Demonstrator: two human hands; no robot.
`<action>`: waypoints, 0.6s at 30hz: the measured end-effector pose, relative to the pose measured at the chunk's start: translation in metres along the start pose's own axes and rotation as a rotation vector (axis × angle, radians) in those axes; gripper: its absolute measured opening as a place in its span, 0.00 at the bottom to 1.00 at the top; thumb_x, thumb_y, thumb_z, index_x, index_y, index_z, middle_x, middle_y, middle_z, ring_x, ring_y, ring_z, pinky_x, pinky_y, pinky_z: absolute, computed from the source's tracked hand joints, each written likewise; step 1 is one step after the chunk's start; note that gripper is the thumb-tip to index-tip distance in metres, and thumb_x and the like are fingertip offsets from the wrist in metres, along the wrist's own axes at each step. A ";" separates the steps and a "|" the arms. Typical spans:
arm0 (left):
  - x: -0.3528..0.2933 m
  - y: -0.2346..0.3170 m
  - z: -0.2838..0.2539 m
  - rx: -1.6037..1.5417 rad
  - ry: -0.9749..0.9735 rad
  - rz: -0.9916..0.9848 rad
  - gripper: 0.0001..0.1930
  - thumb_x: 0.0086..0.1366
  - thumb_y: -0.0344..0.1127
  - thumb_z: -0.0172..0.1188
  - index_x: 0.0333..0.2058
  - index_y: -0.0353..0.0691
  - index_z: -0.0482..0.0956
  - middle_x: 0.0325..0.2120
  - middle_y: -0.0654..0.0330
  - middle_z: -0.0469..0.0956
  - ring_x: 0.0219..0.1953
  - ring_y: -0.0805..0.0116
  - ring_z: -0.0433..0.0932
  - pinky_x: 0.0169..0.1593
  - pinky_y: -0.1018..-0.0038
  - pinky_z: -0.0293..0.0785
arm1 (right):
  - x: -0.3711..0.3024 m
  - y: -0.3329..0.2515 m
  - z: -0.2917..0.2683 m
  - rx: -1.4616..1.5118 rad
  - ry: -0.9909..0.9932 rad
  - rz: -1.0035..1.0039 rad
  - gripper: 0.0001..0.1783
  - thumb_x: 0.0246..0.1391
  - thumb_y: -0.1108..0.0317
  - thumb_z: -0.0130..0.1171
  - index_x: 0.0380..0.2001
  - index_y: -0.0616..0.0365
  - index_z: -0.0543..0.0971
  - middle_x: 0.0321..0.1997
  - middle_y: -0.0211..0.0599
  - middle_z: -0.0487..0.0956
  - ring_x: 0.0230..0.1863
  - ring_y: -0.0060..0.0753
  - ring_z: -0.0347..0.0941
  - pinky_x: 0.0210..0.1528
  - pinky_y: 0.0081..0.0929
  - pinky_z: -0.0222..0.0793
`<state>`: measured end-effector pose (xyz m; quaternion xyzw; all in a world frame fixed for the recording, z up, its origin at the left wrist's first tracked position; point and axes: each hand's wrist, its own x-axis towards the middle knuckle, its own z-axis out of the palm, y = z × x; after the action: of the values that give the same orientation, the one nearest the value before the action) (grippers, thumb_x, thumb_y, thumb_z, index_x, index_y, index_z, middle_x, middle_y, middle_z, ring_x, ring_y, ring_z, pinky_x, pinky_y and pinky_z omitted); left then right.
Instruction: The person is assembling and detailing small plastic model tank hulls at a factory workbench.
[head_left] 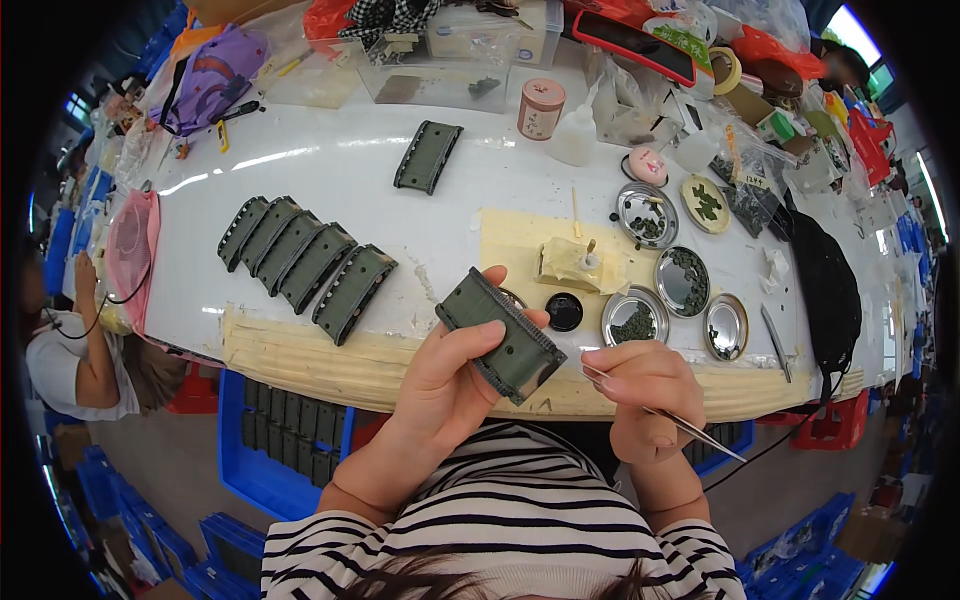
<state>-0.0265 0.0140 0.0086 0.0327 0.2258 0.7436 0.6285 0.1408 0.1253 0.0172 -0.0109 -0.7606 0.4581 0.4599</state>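
My left hand (432, 385) is closed around a dark green, slightly curved part (478, 312) with ribbed edges and small holes, held tilted above the table's near edge. A pair of tweezers (705, 437) is gripped in my right hand (652, 392), just right of the part and apart from it; the tips are hard to make out. Beyond my right hand stand round metal dishes with small dark green pieces, one dish (635, 318) being nearest. A small black cup (564, 312) lies between the part and that dish.
Several matching green parts (355, 292) lie in a row at left, and another (428, 157) lies farther back. A wrapped block (575, 264) sits on yellow paper. A black bag (825, 290) lies at right; a blue crate (235, 440) with more parts is below the table. A person (80, 365) sits at left.
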 end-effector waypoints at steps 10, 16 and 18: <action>0.006 0.003 0.000 0.010 0.011 -0.045 0.26 0.62 0.29 0.54 0.59 0.44 0.59 0.44 0.46 0.75 0.45 0.61 0.78 0.46 0.66 0.77 | 0.002 -0.009 0.010 -0.242 -0.119 -0.118 0.21 0.48 0.60 0.63 0.42 0.64 0.78 0.37 0.41 0.79 0.45 0.47 0.78 0.42 0.32 0.76; 0.007 0.002 -0.001 0.027 0.004 -0.033 0.26 0.62 0.29 0.55 0.58 0.43 0.59 0.43 0.46 0.76 0.44 0.61 0.78 0.46 0.67 0.77 | 0.002 -0.010 0.011 -0.329 -0.134 -0.142 0.21 0.47 0.60 0.63 0.42 0.64 0.78 0.37 0.40 0.78 0.44 0.45 0.78 0.42 0.30 0.76; 0.007 0.002 -0.001 0.023 0.006 -0.033 0.26 0.62 0.29 0.55 0.58 0.43 0.59 0.43 0.46 0.76 0.44 0.62 0.78 0.46 0.67 0.77 | 0.002 -0.010 0.011 -0.335 -0.135 -0.144 0.22 0.47 0.61 0.64 0.42 0.64 0.78 0.37 0.40 0.78 0.44 0.44 0.77 0.42 0.30 0.76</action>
<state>-0.0301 0.0201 0.0065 0.0341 0.2367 0.7306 0.6395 0.1356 0.1128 0.0237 -0.0021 -0.8540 0.2907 0.4314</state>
